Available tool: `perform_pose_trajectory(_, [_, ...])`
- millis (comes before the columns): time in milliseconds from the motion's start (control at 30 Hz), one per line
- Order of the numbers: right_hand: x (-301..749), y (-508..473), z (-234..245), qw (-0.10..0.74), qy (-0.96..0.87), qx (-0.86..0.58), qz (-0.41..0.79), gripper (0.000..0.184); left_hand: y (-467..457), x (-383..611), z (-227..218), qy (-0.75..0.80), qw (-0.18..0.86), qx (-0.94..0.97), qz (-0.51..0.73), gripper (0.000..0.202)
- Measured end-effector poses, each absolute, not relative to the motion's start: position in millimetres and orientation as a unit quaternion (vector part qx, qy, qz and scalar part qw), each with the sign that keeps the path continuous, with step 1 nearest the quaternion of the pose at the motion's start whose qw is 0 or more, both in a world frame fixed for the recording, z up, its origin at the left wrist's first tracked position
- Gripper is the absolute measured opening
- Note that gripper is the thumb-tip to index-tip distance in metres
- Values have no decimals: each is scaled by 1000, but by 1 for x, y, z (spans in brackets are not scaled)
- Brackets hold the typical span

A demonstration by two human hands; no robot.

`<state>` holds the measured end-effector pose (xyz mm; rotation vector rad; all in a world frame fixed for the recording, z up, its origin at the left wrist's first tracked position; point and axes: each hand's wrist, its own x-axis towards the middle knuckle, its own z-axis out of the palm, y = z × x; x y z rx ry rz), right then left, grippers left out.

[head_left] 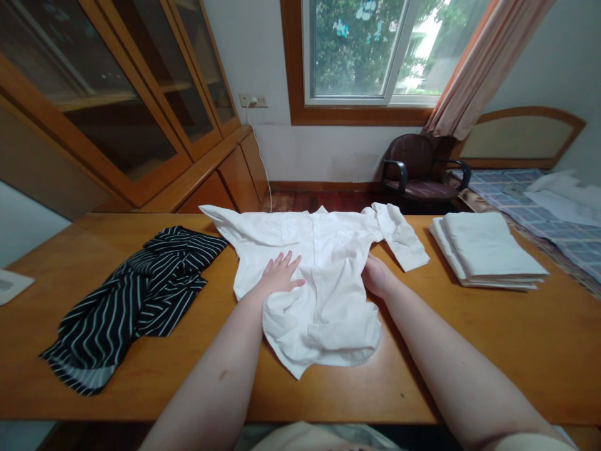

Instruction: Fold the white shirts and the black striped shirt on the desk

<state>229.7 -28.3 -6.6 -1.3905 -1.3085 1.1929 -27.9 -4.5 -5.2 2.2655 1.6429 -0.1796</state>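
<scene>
A white button-up shirt (338,250) lies spread on the wooden table in front of me, its collar end away from me and its lower part bunched and wrinkled. One sleeve stretches out to the left, while the other is bent over at the right. My left hand (280,274) rests flat on the shirt's left half with its fingers spread. At the shirt's right side edge is my right hand (377,275), its fingers mostly hidden under or behind the cloth, so its grip does not show.
A crumpled black-and-white striped garment (141,294) lies on the table (422,351) at left. Folded white cloths (488,247) are stacked at right. Beyond the table stand a glass-door cabinet (206,156), an office chair (416,166) and a bed (507,188).
</scene>
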Motion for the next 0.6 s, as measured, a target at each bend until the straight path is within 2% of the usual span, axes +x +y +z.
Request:
perform_pose_trajectory(67, [230,-31,-4,424,-507,-506,554,45,-4,-28,-5,577,165,796,-70,74])
perform_pose_trajectory(200, [235,-32,-2,421,-477,-458,621,40,-4,-28,-6,577,165,796,-76,74])
perform_pose_trajectory(400, [234,-34,3,340,-485,-500,632,45,-4,-28,-6,576,164,796,-86,75])
perform_pose_trajectory(600, [224,-39,6,376,-412,-373,742,39,-5,-27,-4,580,152,793,-103,76])
